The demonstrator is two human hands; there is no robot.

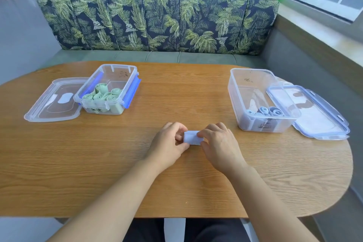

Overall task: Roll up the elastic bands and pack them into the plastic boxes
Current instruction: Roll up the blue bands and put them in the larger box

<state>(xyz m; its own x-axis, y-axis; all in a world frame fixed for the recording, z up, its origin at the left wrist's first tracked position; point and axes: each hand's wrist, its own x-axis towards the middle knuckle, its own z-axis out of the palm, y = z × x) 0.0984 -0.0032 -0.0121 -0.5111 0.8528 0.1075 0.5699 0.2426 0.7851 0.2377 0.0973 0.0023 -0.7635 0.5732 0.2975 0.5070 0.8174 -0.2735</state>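
A pale blue elastic band (192, 138), rolled into a short cylinder, lies on the wooden table (98, 163) near the middle. My left hand (169, 142) pinches its left end and my right hand (218, 143) pinches its right end, fingers curled over the roll. At the left stands a clear plastic box (128, 92) with blue clips holding several rolled green bands (100, 94). At the right stands a taller clear box (235, 92) with several rolled pale blue bands (267, 111) at its near end.
One clear lid (47, 108) lies flat left of the green box. Another lid (318, 120) leans against the right box near the table's right edge. A leaf-patterned sofa back (157, 17) rises beyond the table, and a window sill (314, 31) runs along the right.
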